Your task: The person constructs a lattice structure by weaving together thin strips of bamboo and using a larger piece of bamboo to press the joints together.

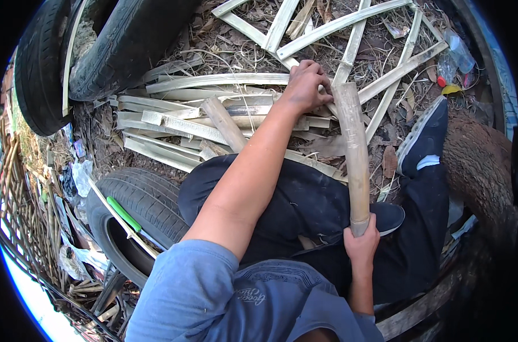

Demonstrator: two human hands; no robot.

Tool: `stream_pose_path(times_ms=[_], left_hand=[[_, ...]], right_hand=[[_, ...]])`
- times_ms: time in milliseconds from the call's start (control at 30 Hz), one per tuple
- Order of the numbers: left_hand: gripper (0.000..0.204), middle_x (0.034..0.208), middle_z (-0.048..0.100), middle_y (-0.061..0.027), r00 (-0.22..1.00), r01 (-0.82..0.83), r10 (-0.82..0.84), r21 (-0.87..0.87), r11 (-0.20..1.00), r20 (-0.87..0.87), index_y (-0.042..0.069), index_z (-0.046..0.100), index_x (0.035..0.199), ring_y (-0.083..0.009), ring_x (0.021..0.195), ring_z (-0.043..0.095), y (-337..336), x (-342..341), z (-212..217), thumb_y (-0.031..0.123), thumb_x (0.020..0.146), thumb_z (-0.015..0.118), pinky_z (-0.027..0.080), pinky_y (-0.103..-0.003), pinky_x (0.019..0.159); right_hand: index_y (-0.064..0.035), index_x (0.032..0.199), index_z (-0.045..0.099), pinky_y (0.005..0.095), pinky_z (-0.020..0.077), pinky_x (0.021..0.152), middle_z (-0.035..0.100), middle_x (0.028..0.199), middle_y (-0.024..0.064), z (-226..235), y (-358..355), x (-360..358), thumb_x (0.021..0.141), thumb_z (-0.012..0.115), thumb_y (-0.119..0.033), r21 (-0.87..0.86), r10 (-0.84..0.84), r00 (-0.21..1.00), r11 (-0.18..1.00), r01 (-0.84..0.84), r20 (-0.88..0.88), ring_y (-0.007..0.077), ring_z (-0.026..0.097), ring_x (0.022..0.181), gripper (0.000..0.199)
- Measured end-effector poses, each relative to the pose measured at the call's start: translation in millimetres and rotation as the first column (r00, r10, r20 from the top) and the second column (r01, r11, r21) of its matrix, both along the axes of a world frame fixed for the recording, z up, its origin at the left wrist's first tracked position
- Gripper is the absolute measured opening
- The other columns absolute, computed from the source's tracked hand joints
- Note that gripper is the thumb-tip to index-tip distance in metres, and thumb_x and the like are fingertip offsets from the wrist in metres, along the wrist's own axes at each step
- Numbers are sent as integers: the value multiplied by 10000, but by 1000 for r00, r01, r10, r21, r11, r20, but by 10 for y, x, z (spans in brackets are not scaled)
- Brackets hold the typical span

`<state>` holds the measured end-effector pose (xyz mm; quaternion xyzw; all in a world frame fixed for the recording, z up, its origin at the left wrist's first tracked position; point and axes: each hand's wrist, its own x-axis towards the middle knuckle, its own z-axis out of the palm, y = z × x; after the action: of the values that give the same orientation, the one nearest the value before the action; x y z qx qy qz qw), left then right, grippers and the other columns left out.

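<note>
My right hand (362, 238) is closed around the lower end of a thick bamboo stick (353, 151), whose other end points away from me. Over a corner of the latticework of split bamboo strips (322, 35), my left hand (308, 86) is closed, its fingertips pinched together beside the stick's far end. What those fingers hold is too small or hidden to make out. The lattice strips cross in zigzags on the ground. To the left of it lies a pile of split bamboo strips (185, 122), with a short bamboo piece (223, 123) on top.
Two upright tires (130, 48) stand at the far left. Another tire (142, 196) lies nearer, with a green-handled tool (124, 214) and a thin stick across it. A thick log (478, 159) and a plastic bottle (458, 52) are on the right. Dry leaves litter the ground.
</note>
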<state>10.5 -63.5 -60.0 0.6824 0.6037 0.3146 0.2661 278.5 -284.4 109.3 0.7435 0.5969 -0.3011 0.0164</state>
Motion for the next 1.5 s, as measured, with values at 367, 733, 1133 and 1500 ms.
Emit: stream_pose_path(times_ms=[367, 733, 1133, 1500], left_hand=[[351, 1082, 637, -58, 998, 49, -51, -65, 997, -25, 85, 769, 946, -281, 1208, 493, -22, -21, 164, 221, 635, 856, 356, -432, 1016], [441, 1224, 616, -38, 989, 146, -146, -115, 982, 15, 234, 735, 1077, -278, 1289, 443, -3, -145, 133, 235, 653, 855, 338, -443, 1073], [717, 1285, 560, -75, 963, 223, -242, -154, 963, -119, 141, 594, 1259, -298, 1302, 427, 2, -142, 228, 206, 607, 885, 345, -457, 1059], [667, 1233, 594, -66, 958, 245, -261, -130, 961, -123, 153, 619, 1236, -300, 1280, 458, -31, -163, 194, 200, 623, 879, 368, -466, 1051]], right_hand=[[-12, 1060, 537, 540, 495, 721, 651, 842, 286, -42, -43, 21, 699, 647, -115, 25, -24, 998, 999, 26, -58, 514, 624, 834, 392], [-8, 1063, 537, 533, 500, 728, 652, 839, 284, -68, 11, -15, 700, 642, -100, 22, -63, 990, 998, 66, -130, 511, 631, 832, 389], [-12, 1069, 545, 529, 505, 733, 659, 852, 287, -41, 39, -38, 694, 649, -105, -44, -89, 992, 995, 86, -87, 510, 635, 843, 401], [-4, 1080, 538, 539, 495, 733, 650, 848, 292, -67, 4, -21, 698, 656, -112, 21, -63, 990, 998, 67, -128, 513, 629, 854, 414]])
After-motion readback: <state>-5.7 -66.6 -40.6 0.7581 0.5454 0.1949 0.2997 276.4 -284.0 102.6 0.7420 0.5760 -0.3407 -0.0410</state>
